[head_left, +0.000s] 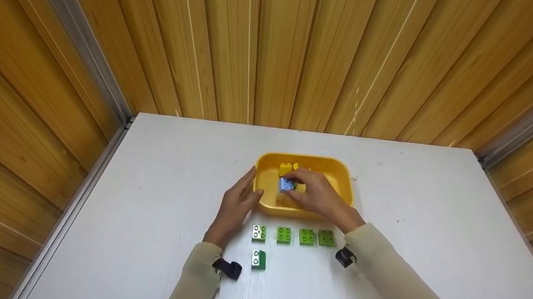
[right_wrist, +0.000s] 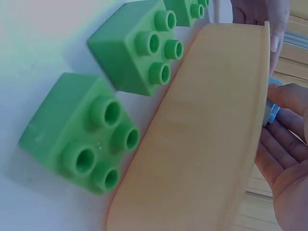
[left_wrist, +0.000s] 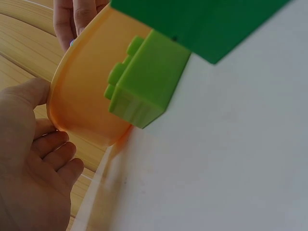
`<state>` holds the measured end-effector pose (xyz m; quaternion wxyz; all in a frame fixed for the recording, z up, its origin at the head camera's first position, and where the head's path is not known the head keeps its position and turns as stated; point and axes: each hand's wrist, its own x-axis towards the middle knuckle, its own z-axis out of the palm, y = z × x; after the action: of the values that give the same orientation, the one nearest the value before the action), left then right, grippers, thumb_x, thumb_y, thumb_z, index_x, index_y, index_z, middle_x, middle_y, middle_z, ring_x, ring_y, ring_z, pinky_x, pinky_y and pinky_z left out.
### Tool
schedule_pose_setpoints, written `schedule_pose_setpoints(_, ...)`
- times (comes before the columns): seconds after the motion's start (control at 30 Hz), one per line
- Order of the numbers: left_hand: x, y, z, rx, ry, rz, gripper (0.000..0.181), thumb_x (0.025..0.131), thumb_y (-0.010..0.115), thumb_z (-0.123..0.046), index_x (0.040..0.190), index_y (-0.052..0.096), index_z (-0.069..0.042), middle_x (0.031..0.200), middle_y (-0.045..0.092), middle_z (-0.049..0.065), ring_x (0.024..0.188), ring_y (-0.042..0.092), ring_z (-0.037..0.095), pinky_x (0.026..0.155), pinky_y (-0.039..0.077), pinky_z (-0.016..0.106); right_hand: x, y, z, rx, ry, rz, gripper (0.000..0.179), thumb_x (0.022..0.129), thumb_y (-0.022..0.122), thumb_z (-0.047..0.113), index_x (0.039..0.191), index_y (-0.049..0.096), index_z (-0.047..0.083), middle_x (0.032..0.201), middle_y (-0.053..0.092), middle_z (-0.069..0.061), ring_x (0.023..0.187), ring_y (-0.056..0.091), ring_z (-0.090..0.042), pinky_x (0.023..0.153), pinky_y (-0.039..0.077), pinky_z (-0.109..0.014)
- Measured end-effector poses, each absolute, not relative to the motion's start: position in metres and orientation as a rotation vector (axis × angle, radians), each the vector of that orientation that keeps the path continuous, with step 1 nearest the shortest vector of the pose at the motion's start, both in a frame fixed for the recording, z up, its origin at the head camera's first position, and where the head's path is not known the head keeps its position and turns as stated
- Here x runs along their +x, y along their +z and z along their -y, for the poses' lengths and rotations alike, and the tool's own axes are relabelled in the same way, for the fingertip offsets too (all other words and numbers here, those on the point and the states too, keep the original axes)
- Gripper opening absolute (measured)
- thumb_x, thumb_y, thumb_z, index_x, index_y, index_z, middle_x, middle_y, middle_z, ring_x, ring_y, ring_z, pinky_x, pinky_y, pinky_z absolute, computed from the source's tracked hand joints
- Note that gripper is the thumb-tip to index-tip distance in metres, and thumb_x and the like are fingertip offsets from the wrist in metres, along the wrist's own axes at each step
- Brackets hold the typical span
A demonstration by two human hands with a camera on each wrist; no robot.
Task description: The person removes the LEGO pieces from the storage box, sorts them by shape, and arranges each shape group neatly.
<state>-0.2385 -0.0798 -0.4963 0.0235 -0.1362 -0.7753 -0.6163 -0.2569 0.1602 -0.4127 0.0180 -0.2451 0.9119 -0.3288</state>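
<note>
In the head view my right hand (head_left: 315, 193) pinches a light blue brick (head_left: 285, 184) between thumb and fingers, above the inside of a yellow tub (head_left: 269, 208). Part of that blue brick (right_wrist: 272, 103) shows past the tub's rim in the right wrist view. My left hand (head_left: 236, 206) rests against the tub's left side, thumb near the rim, its lower fingers loosely bent in the left wrist view. Yellow bricks (head_left: 285, 169) lie in the tub; my right hand hides part of its contents.
In front of the tub stands a row of light green bricks (head_left: 283, 235), studs up. A dark green brick (head_left: 261, 260) sits nearer me, below the row's left end. Everything is on a white table (head_left: 175, 185), with wooden panel walls (head_left: 278, 52) behind and at the sides.
</note>
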Motion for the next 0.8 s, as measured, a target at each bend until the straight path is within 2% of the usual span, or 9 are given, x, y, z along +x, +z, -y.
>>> schedule_pose_setpoints(0.23, -0.238, -0.495, 0.079, -0.383, -1.930, 2.418, 0.067, 0.108, 0.064, -0.036, 0.166, 0.036, -0.016, 0.170, 0.034, -0.004, 0.157, 0.028, 0.017, 0.128, 0.025, 0.038, -0.246, -0.406, -0.168, -0.836, -1.063, -2.865, 0.037, 0.093, 0.085, 0.014, 0.128, 0.074, 0.005, 0.121, 0.073, -0.007, 0.110, 0.070, -0.027, 0.103, 0.058, -0.045)
schedule_pose_setpoints(0.57, -0.239, -0.496, 0.079, -0.422, -1.917, 2.395, 0.067, 0.109, 0.064, -0.033, 0.166, 0.037, -0.012, 0.170, 0.034, 0.000, 0.157, 0.029, 0.020, 0.128, 0.025, 0.040, -0.233, -0.401, -0.185, -0.917, -1.129, -2.888, 0.036, 0.092, 0.085, 0.008, 0.125, 0.074, 0.004, 0.119, 0.073, -0.007, 0.109, 0.070, -0.027, 0.100, 0.059, -0.048)
schedule_pose_setpoints(0.8, -0.239, -0.496, 0.080, -0.409, -1.920, 2.394, 0.066, 0.108, 0.064, -0.033, 0.166, 0.037, -0.015, 0.170, 0.034, -0.002, 0.157, 0.029, 0.019, 0.128, 0.025, 0.041, -0.229, -0.398, -0.195, -0.892, -1.134, -2.905, 0.035, 0.092, 0.085, 0.008, 0.126, 0.074, 0.005, 0.119, 0.072, -0.005, 0.111, 0.070, -0.025, 0.102, 0.058, -0.046)
